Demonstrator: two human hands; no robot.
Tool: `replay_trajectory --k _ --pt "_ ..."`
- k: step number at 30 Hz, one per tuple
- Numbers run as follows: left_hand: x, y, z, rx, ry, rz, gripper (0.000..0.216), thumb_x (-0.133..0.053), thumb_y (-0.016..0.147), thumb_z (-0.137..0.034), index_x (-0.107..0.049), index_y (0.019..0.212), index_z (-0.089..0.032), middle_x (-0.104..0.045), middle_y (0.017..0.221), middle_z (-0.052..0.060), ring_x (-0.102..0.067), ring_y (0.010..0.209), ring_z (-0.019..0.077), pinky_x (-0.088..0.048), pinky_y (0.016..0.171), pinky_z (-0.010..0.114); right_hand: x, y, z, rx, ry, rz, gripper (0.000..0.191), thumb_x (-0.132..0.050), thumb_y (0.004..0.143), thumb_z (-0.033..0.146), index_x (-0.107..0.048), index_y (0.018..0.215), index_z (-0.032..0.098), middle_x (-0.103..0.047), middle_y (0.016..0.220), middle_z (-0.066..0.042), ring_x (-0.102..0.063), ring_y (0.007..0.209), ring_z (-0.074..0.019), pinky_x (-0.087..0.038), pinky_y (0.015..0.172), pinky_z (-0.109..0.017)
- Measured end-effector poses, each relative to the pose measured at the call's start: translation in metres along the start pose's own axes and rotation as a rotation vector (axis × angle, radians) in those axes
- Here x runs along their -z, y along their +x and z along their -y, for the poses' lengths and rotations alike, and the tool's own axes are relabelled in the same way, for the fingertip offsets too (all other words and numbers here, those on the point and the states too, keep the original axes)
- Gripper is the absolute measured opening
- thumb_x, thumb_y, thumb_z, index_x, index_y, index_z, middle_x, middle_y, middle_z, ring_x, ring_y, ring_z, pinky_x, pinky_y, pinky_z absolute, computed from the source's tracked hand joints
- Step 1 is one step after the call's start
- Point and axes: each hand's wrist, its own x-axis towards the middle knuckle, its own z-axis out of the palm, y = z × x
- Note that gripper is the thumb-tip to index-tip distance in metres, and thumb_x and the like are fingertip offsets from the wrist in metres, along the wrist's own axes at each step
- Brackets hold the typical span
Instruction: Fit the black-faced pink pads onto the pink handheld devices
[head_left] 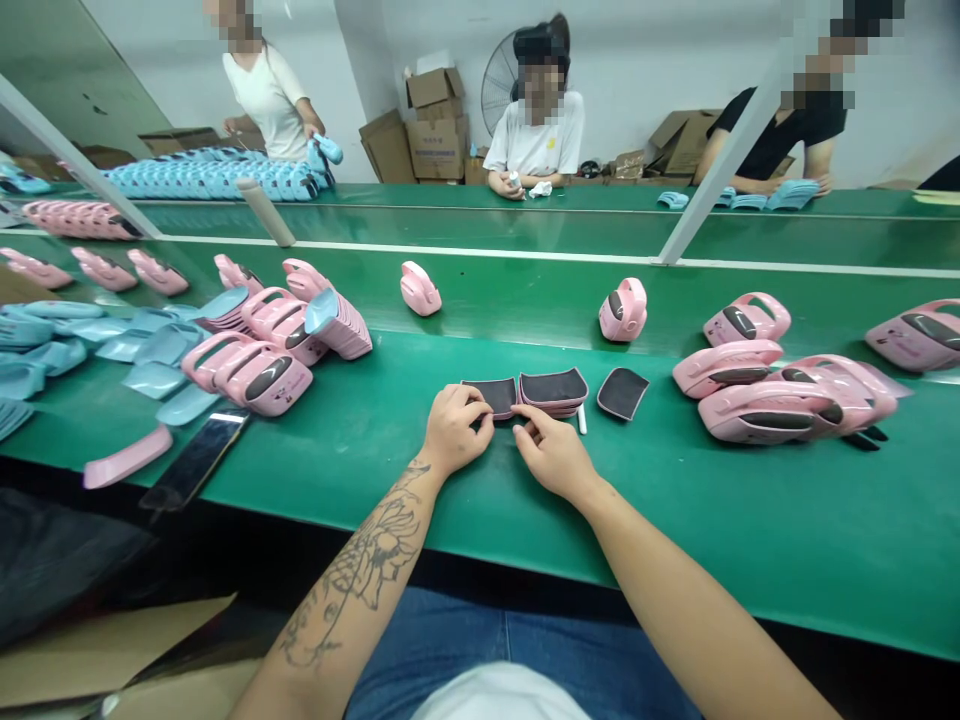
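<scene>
A flat, dark-faced panel with a pink rim [495, 394] lies on the green bench in front of me. My left hand [456, 430] is closed at its left front edge, thumb and fingers pinched together. At the right front corner of that panel, my right hand [556, 452] curls with its index fingertip and thumb close together on the edge. Just behind the right fingers sits a short stack of similar dark panels with pink rims [555, 388]. A single dark panel [622, 393] lies apart to the right. A small white stick [582, 419] pokes out beside the stack.
Pink handled housings [780, 405] cluster at right, more [262, 378] at left. Light-blue shells [161, 343] pile up far left, near a phone [196, 458] and a pink curved strip [129, 456]. Pink housings [420, 288] sit on the belt. Several people work across it.
</scene>
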Motion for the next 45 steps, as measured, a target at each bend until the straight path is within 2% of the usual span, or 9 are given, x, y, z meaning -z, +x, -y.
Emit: replay_trajectory --k 6,14,26,30,33,36,38,41,45 --pt "0.001 0.000 -0.002 -0.001 -0.027 -0.008 0.009 -0.061 0.087 -0.012 -0.064 0.082 -0.020 -0.069 0.090 0.007 -0.062 0.089 0.0231 -0.052 0.085 0.041 -0.003 -0.001 0.001 0.010 0.041 -0.014 0.038 -0.056 0.098 0.033 -0.064 0.134 0.022 -0.076 0.086 -0.002 -0.070 0.066 -0.0176 -0.055 0.067 -0.030" --pt "0.000 0.000 -0.006 0.012 -0.064 0.005 0.012 -0.062 0.080 -0.010 -0.058 0.080 -0.021 -0.069 0.092 0.007 -0.062 0.091 0.0238 -0.052 0.083 0.041 -0.002 -0.001 0.005 0.033 0.081 -0.019 0.039 -0.056 0.097 0.029 -0.062 0.134 0.021 -0.075 0.089 -0.002 -0.068 0.064 -0.0154 -0.057 0.068 -0.029" --pt "0.002 0.000 -0.005 0.077 -0.156 -0.008 0.014 -0.062 0.078 -0.012 -0.054 0.080 -0.022 -0.069 0.092 0.006 -0.065 0.094 0.0238 -0.055 0.087 0.042 -0.003 0.000 0.007 0.057 0.179 -0.053 0.040 -0.057 0.096 0.028 -0.062 0.136 0.023 -0.074 0.109 -0.009 -0.070 0.082 -0.0198 -0.060 0.081 -0.036" --pt "0.005 0.000 -0.008 0.089 -0.175 -0.055 0.012 -0.063 0.079 -0.016 -0.054 0.085 -0.022 -0.069 0.094 0.008 -0.065 0.096 0.0245 -0.056 0.089 0.044 -0.003 -0.002 0.006 0.017 0.258 -0.054 0.042 -0.060 0.095 0.030 -0.060 0.137 0.024 -0.073 0.111 -0.009 -0.071 0.085 -0.0204 -0.060 0.079 -0.035" --pt "0.009 -0.002 -0.010 0.072 -0.146 -0.143 0.013 -0.062 0.080 -0.018 -0.053 0.086 -0.023 -0.068 0.095 0.009 -0.065 0.096 0.0251 -0.056 0.089 0.046 -0.005 -0.002 0.006 -0.044 0.356 -0.046 0.037 -0.061 0.097 0.040 -0.060 0.130 0.023 -0.073 0.108 -0.009 -0.073 0.082 -0.0199 -0.060 0.070 -0.033" --pt "0.012 -0.004 -0.013 -0.005 -0.114 -0.260 0.017 -0.062 0.079 -0.016 -0.052 0.090 -0.023 -0.066 0.100 0.010 -0.065 0.101 0.0263 -0.057 0.091 0.048 -0.005 0.000 0.007 -0.106 0.480 0.020 0.045 -0.052 0.100 0.057 -0.057 0.126 0.020 -0.075 0.102 -0.010 -0.074 0.074 -0.0204 -0.058 0.055 -0.029" --pt "0.012 -0.006 -0.016 -0.080 -0.112 -0.304 0.021 -0.062 0.078 -0.015 -0.051 0.094 -0.023 -0.064 0.106 0.011 -0.064 0.106 0.0275 -0.057 0.094 0.049 -0.005 0.001 0.010 -0.120 0.594 0.126 0.056 -0.044 0.101 0.066 -0.055 0.132 0.021 -0.076 0.107 -0.012 -0.076 0.078 -0.0220 -0.059 0.054 -0.030" --pt "0.009 -0.009 -0.021 -0.156 -0.106 -0.267 0.024 -0.062 0.076 -0.018 -0.050 0.096 -0.024 -0.062 0.115 0.013 -0.064 0.112 0.0289 -0.058 0.096 0.051 -0.005 0.002 0.014 -0.137 0.855 0.284 0.066 -0.043 0.098 0.074 -0.055 0.139 0.023 -0.076 0.119 -0.013 -0.076 0.096 -0.0254 -0.064 0.072 -0.036" --pt "0.006 -0.008 -0.027 -0.236 -0.096 -0.217 0.024 -0.062 0.075 -0.021 -0.051 0.097 -0.024 -0.063 0.117 0.013 -0.066 0.110 0.0293 -0.059 0.092 0.050 -0.001 -0.002 0.020 -0.204 1.025 0.324 0.067 -0.048 0.095 0.076 -0.061 0.136 0.025 -0.075 0.124 -0.012 -0.074 0.106 -0.0279 -0.061 0.086 -0.041"
